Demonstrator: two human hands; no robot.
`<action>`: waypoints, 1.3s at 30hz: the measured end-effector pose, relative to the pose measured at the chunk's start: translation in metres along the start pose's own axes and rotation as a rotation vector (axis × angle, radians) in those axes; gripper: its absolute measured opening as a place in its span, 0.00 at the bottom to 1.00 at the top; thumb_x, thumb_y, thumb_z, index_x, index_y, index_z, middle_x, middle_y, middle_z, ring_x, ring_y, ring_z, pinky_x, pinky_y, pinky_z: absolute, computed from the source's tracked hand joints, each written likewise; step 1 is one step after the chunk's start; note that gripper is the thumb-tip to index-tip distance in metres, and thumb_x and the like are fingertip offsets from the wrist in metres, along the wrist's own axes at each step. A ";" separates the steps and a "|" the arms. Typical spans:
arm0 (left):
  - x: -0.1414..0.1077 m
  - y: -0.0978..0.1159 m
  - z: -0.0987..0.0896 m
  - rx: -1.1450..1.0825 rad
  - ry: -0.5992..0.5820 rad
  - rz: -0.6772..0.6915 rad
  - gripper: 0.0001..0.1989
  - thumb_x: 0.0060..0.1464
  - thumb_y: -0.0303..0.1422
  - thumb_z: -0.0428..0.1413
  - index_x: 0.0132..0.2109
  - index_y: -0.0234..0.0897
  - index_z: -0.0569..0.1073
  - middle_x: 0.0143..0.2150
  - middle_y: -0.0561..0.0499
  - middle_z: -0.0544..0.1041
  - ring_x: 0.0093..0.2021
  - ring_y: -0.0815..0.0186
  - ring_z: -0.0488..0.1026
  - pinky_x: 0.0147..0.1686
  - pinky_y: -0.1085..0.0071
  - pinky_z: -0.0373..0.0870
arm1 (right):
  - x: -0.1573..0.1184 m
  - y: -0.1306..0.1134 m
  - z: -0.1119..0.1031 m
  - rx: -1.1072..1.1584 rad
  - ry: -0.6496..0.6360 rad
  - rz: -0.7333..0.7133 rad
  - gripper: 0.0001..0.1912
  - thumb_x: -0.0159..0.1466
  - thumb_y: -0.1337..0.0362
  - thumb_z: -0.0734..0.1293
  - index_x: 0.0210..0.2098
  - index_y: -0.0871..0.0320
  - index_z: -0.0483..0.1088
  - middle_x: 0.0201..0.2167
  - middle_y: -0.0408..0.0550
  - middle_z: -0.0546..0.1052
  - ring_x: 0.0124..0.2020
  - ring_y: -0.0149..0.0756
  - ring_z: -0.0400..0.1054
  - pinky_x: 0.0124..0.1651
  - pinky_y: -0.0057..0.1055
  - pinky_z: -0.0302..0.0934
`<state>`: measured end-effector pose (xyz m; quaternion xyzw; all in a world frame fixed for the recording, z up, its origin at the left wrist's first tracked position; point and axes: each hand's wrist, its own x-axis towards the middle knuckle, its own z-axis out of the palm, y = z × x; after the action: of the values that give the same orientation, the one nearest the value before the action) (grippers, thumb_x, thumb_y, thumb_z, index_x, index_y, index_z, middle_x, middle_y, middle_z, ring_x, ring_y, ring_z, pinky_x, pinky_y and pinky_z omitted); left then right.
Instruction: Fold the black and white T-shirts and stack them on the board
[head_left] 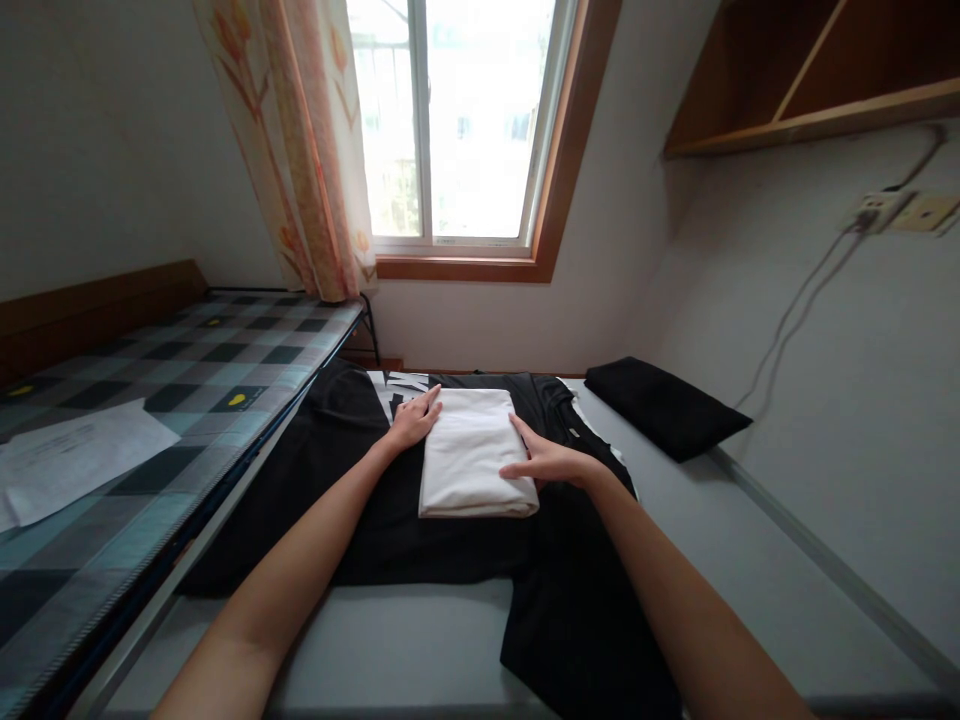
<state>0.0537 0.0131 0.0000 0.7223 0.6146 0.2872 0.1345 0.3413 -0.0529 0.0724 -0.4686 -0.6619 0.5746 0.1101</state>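
A white cloth, folded into a neat rectangle, lies on a spread black garment with a white print near its far edge. My left hand touches the cloth's upper left edge, with its fingers pointing forward. At the right edge, my right hand has its thumb on top of the cloth and its other fingers along and partly behind the side, gripping it. Whether the left fingers hold any fabric cannot be made out.
A folded black cloth lies by the right wall. To the left is a bed with a checkered cover and paper sheets. The pale tabletop shows in front. Behind are a curtain and a window.
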 end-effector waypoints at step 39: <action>-0.011 0.040 -0.005 -0.428 -0.238 0.087 0.25 0.44 0.56 0.56 0.23 0.36 0.69 0.26 0.54 0.66 0.26 0.70 0.62 0.28 0.72 0.60 | 0.008 0.061 -0.072 -0.494 1.071 0.217 0.24 0.63 0.52 0.62 0.53 0.59 0.65 0.45 0.61 0.75 0.49 0.52 0.69 0.48 0.40 0.61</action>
<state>0.0820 -0.0063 0.0236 0.7320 0.4880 0.3291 0.3431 0.4170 -0.0057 0.0394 -0.7696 -0.5766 0.0955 0.2571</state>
